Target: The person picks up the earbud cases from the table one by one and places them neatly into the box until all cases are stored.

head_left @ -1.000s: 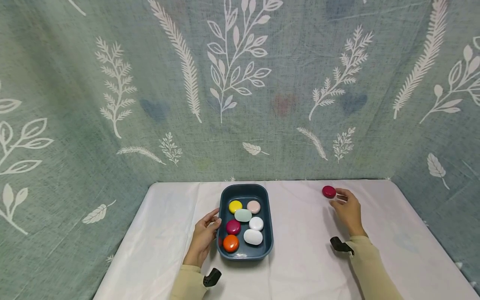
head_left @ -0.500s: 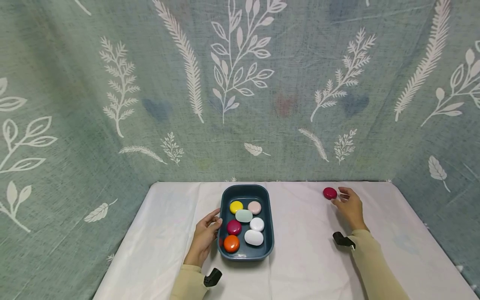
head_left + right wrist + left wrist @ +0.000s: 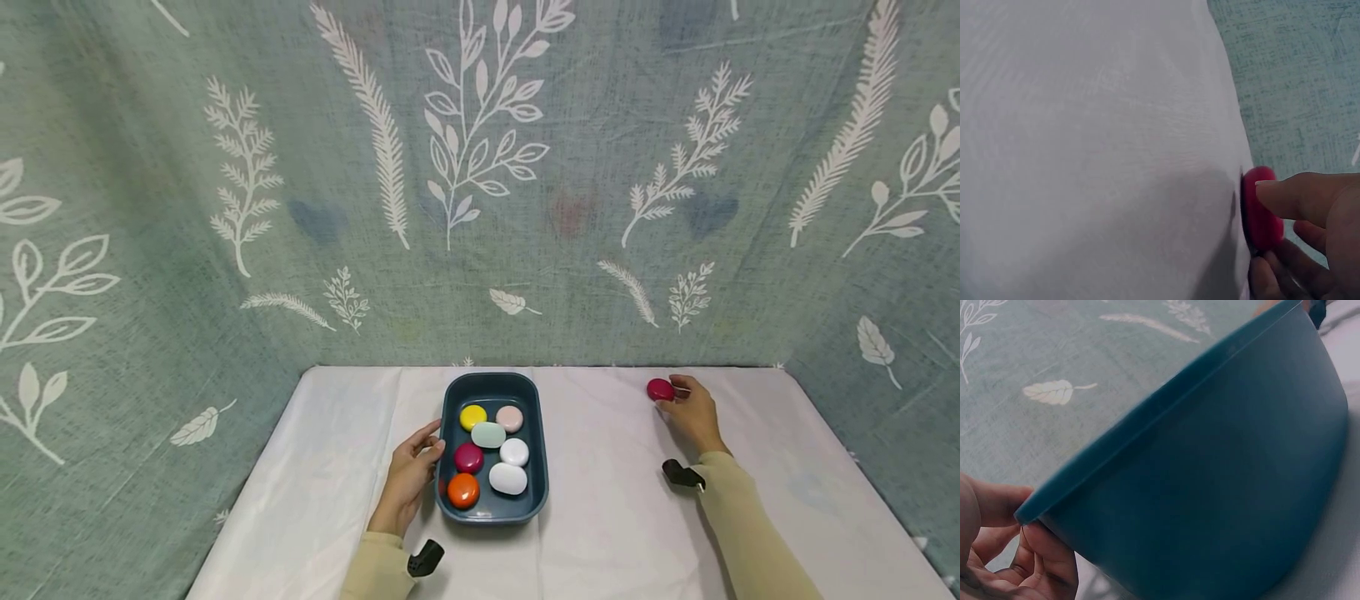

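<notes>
My left hand (image 3: 408,475) holds the left wall of a dark blue rectangular tray (image 3: 491,515). In the left wrist view, the thumb and fingers (image 3: 1007,503) pinch the tray's rim (image 3: 1166,394). Several smooth rounded pieces lie inside, among them a yellow one (image 3: 473,417), a pale green one (image 3: 488,435), a dark red one (image 3: 468,457) and an orange one (image 3: 463,491). At the far right, my right hand (image 3: 693,417) grasps another glossy dark red pebble-like piece (image 3: 661,389) on the table. Its thumb (image 3: 1291,197) presses the red piece's face (image 3: 1265,219), with fingertips at its lower end.
A white cloth (image 3: 600,517) covers the table. Behind and beside it hangs a green curtain (image 3: 420,292) with white leaf prints. The red piece lies close to the table's back edge. Each sleeve carries a small black wrist camera (image 3: 682,475).
The fingers of my right hand have moved left and closed onto the red piece, which stays in about the same spot. My left hand and the tray hold their place.
</notes>
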`<action>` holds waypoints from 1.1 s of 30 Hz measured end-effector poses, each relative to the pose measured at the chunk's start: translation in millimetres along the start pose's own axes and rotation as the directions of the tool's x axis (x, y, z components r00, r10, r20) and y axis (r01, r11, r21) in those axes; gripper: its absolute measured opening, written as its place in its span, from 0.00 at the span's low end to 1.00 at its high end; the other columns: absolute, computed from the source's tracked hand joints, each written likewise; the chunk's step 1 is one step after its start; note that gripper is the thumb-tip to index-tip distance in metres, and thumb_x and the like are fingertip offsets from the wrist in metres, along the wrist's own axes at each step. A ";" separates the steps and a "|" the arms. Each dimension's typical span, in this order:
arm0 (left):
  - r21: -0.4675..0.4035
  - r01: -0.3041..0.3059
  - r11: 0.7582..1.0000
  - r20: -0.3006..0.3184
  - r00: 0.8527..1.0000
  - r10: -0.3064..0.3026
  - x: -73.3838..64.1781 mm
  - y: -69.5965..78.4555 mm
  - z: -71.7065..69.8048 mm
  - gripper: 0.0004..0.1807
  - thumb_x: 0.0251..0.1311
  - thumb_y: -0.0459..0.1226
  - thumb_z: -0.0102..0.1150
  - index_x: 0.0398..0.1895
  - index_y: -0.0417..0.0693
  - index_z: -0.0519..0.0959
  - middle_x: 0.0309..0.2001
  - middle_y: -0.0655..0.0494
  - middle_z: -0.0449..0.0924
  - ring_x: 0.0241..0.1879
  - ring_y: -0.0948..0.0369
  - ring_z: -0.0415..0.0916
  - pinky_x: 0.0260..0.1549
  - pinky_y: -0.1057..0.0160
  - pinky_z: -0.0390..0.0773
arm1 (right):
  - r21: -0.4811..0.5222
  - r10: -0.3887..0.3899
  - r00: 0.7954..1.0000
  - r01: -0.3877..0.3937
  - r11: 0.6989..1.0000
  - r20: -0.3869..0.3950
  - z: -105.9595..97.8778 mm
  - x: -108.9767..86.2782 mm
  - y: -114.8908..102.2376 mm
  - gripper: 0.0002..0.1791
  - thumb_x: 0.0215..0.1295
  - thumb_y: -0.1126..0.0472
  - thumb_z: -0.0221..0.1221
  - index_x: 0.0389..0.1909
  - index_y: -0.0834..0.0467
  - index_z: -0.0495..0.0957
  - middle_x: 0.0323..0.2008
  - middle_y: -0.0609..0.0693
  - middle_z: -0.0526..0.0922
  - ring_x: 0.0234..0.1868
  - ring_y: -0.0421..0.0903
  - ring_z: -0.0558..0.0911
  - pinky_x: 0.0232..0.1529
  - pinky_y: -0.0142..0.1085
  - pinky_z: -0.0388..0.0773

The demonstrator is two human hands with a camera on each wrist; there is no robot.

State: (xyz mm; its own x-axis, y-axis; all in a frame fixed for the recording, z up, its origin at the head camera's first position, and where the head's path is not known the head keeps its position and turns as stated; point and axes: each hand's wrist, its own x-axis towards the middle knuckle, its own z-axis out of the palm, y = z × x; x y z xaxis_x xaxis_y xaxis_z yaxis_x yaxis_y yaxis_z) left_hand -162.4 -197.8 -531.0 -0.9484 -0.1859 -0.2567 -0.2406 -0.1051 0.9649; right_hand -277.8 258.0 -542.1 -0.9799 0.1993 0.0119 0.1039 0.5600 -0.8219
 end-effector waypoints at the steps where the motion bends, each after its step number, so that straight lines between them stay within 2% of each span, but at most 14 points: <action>1: 0.001 0.000 1.000 0.001 1.000 0.000 -0.2 0.2 0.2 0.25 0.75 0.30 0.57 0.74 0.37 0.73 0.47 0.51 0.72 0.35 0.60 0.69 0.31 0.69 0.70 | -0.006 0.002 1.000 -0.002 1.000 0.003 0.8 0.7 0.2 0.34 0.67 0.71 0.64 0.71 0.75 0.65 0.65 0.77 0.71 0.65 0.72 0.75 0.68 0.59 0.72; 6: 0.012 0.001 1.000 0.001 1.000 -0.001 -0.9 1.3 1.3 0.26 0.76 0.31 0.57 0.75 0.38 0.72 0.48 0.50 0.72 0.35 0.59 0.68 0.31 0.68 0.70 | -0.026 0.010 1.000 -0.010 1.000 0.007 4.6 2.8 0.0 0.34 0.66 0.72 0.65 0.71 0.74 0.65 0.66 0.77 0.71 0.66 0.72 0.73 0.69 0.60 0.71; 14: 0.032 0.003 0.999 -0.009 1.000 -0.002 -1.9 1.9 3.2 0.26 0.76 0.32 0.57 0.75 0.38 0.72 0.49 0.50 0.72 0.35 0.59 0.68 0.31 0.68 0.70 | -0.084 -0.035 0.999 0.033 0.996 -0.023 7.5 7.2 0.6 0.33 0.64 0.73 0.66 0.69 0.75 0.69 0.63 0.78 0.72 0.64 0.72 0.74 0.67 0.62 0.72; 20: 0.031 -0.005 1.000 -0.004 1.000 0.005 -1.8 -0.1 3.9 0.26 0.76 0.32 0.57 0.74 0.37 0.72 0.48 0.51 0.72 0.35 0.59 0.69 0.31 0.68 0.70 | -0.105 -0.040 0.998 0.036 0.994 -0.043 8.7 6.9 3.3 0.33 0.63 0.72 0.67 0.68 0.76 0.70 0.61 0.77 0.73 0.62 0.72 0.74 0.67 0.62 0.71; 25: 0.022 -0.006 1.000 0.000 1.000 0.006 -3.0 -0.3 4.3 0.25 0.76 0.31 0.57 0.74 0.37 0.72 0.47 0.51 0.72 0.35 0.60 0.69 0.31 0.68 0.71 | -0.083 -0.047 0.998 0.043 0.996 -0.045 9.1 -2.5 3.6 0.32 0.63 0.71 0.68 0.68 0.75 0.71 0.61 0.76 0.74 0.61 0.70 0.74 0.66 0.61 0.72; 33: 0.031 -0.004 1.000 -0.015 1.000 0.005 -2.6 -0.1 1.8 0.25 0.76 0.31 0.57 0.74 0.37 0.72 0.48 0.50 0.71 0.33 0.60 0.69 0.31 0.69 0.72 | -0.019 -0.073 0.997 0.073 0.997 -0.027 15.7 -27.8 -7.0 0.32 0.63 0.72 0.69 0.68 0.74 0.72 0.59 0.76 0.75 0.57 0.69 0.79 0.60 0.59 0.76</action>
State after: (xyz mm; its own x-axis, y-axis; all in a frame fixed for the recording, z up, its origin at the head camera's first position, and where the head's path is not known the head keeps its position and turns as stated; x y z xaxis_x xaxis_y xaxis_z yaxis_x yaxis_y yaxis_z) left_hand -160.3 -195.5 -530.4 -0.9464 -0.2009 -0.2531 -0.2429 -0.0743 0.9672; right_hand -253.9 235.9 -545.6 -0.9798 0.1796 0.0875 0.0357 0.5881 -0.8080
